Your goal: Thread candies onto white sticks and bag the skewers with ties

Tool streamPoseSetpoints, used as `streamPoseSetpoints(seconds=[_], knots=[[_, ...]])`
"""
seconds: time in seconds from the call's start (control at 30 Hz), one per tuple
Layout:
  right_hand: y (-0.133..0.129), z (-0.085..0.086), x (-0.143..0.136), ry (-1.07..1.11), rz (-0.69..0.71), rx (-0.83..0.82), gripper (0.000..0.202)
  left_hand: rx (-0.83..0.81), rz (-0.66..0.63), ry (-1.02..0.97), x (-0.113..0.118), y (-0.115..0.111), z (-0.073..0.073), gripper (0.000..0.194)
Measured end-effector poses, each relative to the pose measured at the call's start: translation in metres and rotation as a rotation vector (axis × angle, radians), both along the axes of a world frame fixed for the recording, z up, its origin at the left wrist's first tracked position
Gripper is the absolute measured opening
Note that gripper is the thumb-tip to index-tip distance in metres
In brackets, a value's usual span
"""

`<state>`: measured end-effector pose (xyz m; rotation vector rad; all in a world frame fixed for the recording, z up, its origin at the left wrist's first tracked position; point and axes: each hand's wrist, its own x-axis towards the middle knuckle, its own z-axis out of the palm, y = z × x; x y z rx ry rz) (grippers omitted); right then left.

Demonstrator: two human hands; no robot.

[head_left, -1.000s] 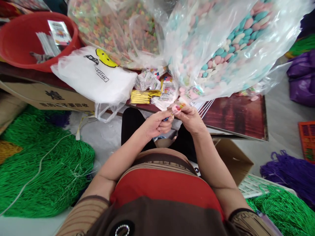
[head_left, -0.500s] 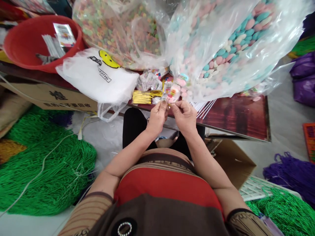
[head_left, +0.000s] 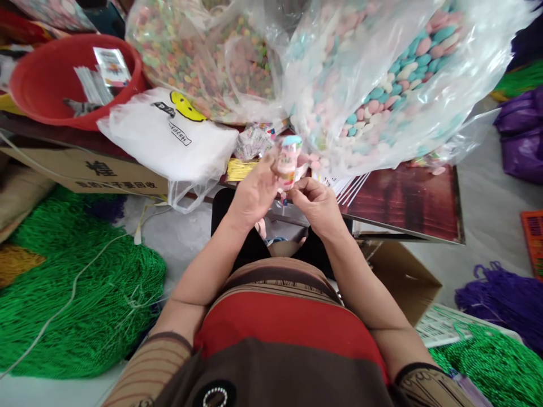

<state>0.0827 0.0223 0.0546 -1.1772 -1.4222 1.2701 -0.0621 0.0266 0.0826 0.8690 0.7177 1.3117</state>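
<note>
A small clear packet filled with pastel candies (head_left: 288,158) stands upright between my two hands, over the near edge of the dark red table (head_left: 407,198). My left hand (head_left: 253,192) grips the packet's left side. My right hand (head_left: 316,204) pinches its lower end, fingers closed. Behind the packet lie a bundle of gold twist ties (head_left: 240,168) and several small printed packets (head_left: 253,141).
Two big clear bags stand behind: one of small mixed candies (head_left: 199,51), one of pastel oval candies (head_left: 382,73). A white smiley bag (head_left: 169,138) and red basin (head_left: 55,79) sit left. Green bead strands (head_left: 76,282) and purple ones (head_left: 500,294) cover the floor; a cardboard box (head_left: 399,277) is near my right.
Both hands rose from near my lap to the table edge. The packet, held flat and low before, now stands upright between them.
</note>
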Motion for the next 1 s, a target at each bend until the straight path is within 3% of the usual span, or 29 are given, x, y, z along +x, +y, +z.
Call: streamPoseSetpoints(seconds=[0.1, 0.2, 0.27, 0.33, 0.47, 0.57, 0.7, 0.83, 0.93, 1.0], knots=[[0.005, 0.004, 0.002, -0.019, -0.107, 0.04, 0.014, 0.087, 0.045, -0.029, -0.011, -0.012, 0.015, 0.068], [0.008, 0.014, 0.004, -0.01, -0.208, 0.108, 0.015, 0.153, -0.069, 0.241, -0.015, -0.029, 0.01, 0.084], [0.005, 0.022, 0.005, -0.006, -0.203, 0.137, 0.014, 0.09, -0.15, 0.405, -0.014, -0.034, 0.001, 0.086], [-0.003, 0.028, 0.004, -0.019, -0.157, 0.156, 0.014, -0.049, -0.159, 0.447, -0.01, -0.03, -0.005, 0.09], [-0.015, 0.028, 0.004, -0.101, -0.059, 0.184, 0.009, -0.182, -0.055, 0.26, -0.01, -0.016, 0.001, 0.096], [-0.014, 0.023, 0.008, -0.133, -0.052, 0.144, 0.01, -0.149, -0.111, 0.27, -0.015, -0.019, 0.006, 0.093], [-0.011, 0.026, 0.018, -0.1, -0.08, 0.141, 0.014, -0.155, -0.334, 0.547, -0.015, -0.029, -0.008, 0.083], [-0.018, 0.027, 0.027, -0.023, 0.0, 0.235, 0.019, -0.192, -0.219, 0.564, -0.002, -0.026, -0.022, 0.076], [-0.025, 0.017, 0.037, 0.08, 0.023, 0.114, 0.027, -0.178, -0.132, 0.43, 0.007, -0.024, -0.019, 0.054], [-0.028, 0.007, 0.045, 0.207, -0.018, -0.018, 0.032, -0.094, -0.189, 0.446, 0.012, -0.025, -0.016, 0.04]])
